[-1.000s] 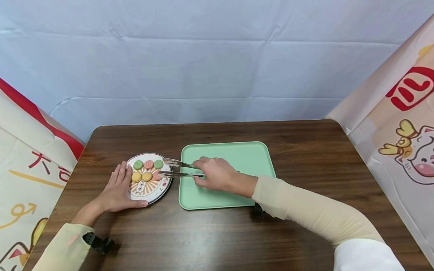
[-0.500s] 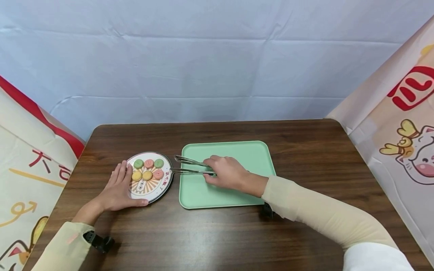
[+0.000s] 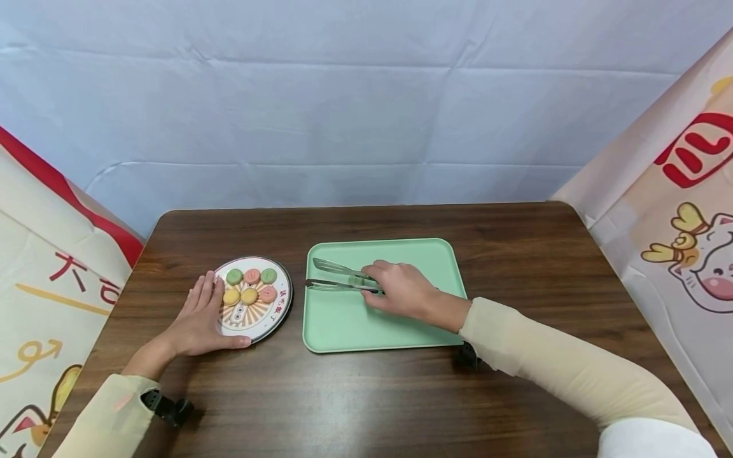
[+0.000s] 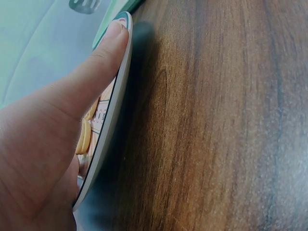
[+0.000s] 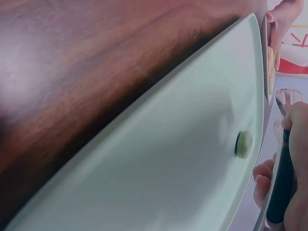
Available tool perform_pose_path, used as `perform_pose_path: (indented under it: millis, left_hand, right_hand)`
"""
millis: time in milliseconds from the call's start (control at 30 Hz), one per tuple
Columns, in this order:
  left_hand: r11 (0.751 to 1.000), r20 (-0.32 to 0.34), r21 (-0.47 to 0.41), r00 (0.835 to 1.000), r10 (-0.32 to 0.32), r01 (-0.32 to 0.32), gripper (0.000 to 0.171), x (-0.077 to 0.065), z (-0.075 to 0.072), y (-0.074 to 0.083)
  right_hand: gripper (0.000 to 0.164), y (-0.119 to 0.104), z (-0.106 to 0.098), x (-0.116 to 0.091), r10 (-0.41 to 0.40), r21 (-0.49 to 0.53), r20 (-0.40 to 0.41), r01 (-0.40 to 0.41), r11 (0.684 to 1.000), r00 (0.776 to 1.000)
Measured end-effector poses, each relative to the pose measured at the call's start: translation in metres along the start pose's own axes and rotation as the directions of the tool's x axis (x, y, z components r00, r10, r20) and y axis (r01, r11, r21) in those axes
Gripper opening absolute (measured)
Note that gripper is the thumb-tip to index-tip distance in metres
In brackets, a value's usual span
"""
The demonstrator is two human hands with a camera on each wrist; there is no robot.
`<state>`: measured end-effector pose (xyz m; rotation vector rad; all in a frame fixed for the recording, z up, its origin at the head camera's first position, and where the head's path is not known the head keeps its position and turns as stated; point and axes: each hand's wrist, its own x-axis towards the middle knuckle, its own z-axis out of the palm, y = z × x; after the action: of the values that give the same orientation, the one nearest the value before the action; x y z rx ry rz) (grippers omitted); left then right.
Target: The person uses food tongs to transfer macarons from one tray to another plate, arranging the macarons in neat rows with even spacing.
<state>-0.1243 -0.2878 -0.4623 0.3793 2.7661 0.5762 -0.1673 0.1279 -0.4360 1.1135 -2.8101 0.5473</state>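
Observation:
My left hand (image 3: 200,318) rests on the left side of a round white printed plate (image 3: 269,323), fingers straight and thumb on the front rim. On that plate lie several green, pink and yellow macarons (image 3: 249,296) in two rows. My right hand (image 3: 403,289) grips metal tongs (image 3: 335,285) above the pale green tray (image 3: 366,331). Their two arms are spread, pointing left, with nothing seen between the tips. A green macaron (image 5: 244,144) lies on the tray (image 5: 173,159) in the right wrist view; from the head it is partly hidden by the tongs.
Plate and tray stand side by side on a brown wooden table (image 3: 343,407), a narrow gap between them. A pale cloth (image 3: 366,127) hangs behind the table's far edge. Printed cloths (image 3: 676,254) hang at both sides.
The right hand has drawn the tongs rightward, away from the plate, so their tips are now over the tray. The left hand and the macarons on the plate stay where they were.

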Motion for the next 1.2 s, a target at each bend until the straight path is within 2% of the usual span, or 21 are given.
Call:
perform_pose_path:
  millis: [267, 433, 600, 900, 1200]
  left_hand:
    - [1.000, -0.012, -0.004, 1.000, 0.012, -0.012, 0.142, 0.000, 0.001, -0.002]
    - [0.999, -0.036, -0.024, 0.999, 0.026, -0.027, 0.143, 0.001, 0.007, -0.010]
    - [0.999, -0.034, -0.026, 0.999, 0.032, -0.033, 0.145, 0.002, 0.010, -0.015]
    - [0.999, -0.043, -0.035, 0.998, 0.037, -0.038, 0.143, 0.000, 0.010, -0.015]
    - [1.000, -0.008, -0.012, 1.000, 0.003, -0.003, 0.144, 0.000, 0.003, -0.006]
  right_hand:
    - [0.032, 0.011, -0.003, -0.009, -0.009, -0.007, -0.024, 0.009, 1.000, 1.000]
    - [0.032, 0.015, -0.006, -0.015, 0.004, -0.015, -0.021, -0.004, 1.000, 1.000]
    - [0.033, 0.019, -0.008, -0.021, 0.023, -0.026, -0.017, -0.023, 0.999, 1.000]
    - [0.033, 0.025, -0.012, -0.029, 0.035, -0.028, -0.013, -0.035, 0.999, 0.999]
    - [0.033, 0.035, -0.012, -0.040, 0.043, -0.046, -0.011, -0.043, 0.998, 0.999]
